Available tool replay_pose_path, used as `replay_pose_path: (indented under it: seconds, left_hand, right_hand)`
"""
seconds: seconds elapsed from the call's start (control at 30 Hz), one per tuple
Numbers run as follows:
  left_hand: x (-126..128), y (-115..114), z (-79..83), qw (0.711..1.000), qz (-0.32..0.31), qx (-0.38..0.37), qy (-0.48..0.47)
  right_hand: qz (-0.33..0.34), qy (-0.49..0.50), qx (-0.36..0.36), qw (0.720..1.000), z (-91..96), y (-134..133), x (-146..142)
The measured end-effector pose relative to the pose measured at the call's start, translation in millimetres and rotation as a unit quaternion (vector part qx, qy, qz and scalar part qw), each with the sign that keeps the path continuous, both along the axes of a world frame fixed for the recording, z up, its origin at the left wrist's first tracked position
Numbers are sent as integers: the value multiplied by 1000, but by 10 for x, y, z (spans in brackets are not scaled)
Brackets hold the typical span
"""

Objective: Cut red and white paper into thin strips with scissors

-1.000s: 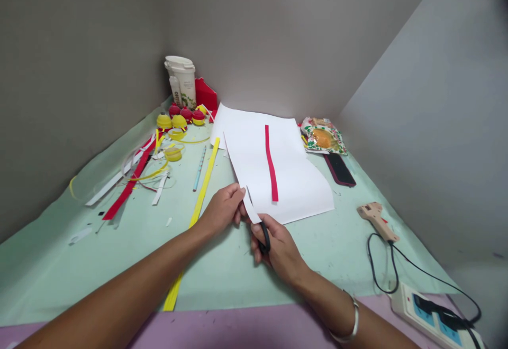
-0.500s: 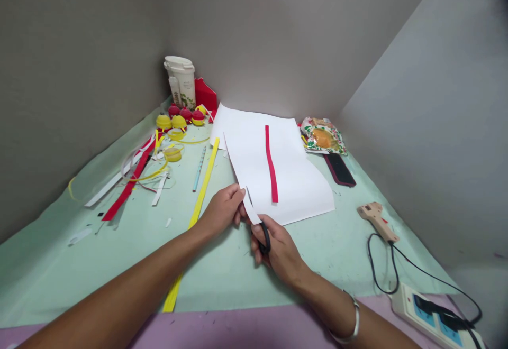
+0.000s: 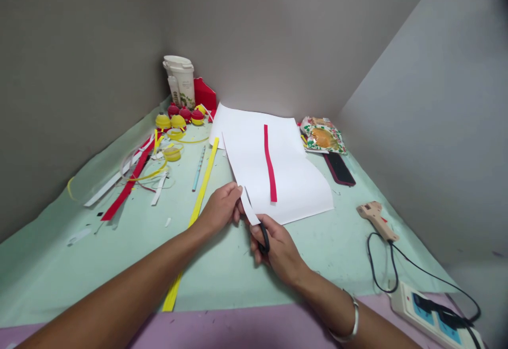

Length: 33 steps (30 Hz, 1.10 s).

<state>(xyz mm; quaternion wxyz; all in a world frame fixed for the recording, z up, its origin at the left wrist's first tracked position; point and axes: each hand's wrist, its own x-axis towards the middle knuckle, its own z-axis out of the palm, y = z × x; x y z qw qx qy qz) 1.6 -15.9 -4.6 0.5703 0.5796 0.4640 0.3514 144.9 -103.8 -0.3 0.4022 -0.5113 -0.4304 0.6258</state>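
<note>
My left hand (image 3: 223, 207) pinches the left edge of a large white paper sheet (image 3: 246, 153), where a narrow strip curls away from the rest. Black-handled scissors (image 3: 263, 239) sit in my right hand (image 3: 278, 248), whose fingers are wrapped round the loops. Their blades lie in the cut near the sheet's lower left edge, partly hidden by the strip. On the sheet rests a red paper strip (image 3: 270, 172). A long yellow strip (image 3: 204, 187) runs beside the sheet and passes under my left forearm.
Red and white strips (image 3: 130, 185) lie tangled at left, near yellow and red round pieces (image 3: 178, 121) and a white cup (image 3: 180, 82). A patterned pencil (image 3: 199, 169) is by the yellow strip. At right are a packet (image 3: 323, 136), phone (image 3: 339, 169), glue gun (image 3: 377, 219) and power strip (image 3: 420, 312).
The view has shifted very slightly. Both hands keep their hold, and the strip between them bows a little more at the cut.
</note>
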Motion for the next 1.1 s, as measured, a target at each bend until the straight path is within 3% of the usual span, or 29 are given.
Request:
replay_pose_path:
  seconds: [1.1]
  left_hand:
    - [3, 2, -15, 1000, -12, 4, 10]
  right_hand:
    - [7, -5, 2, 1000, 2, -6, 6]
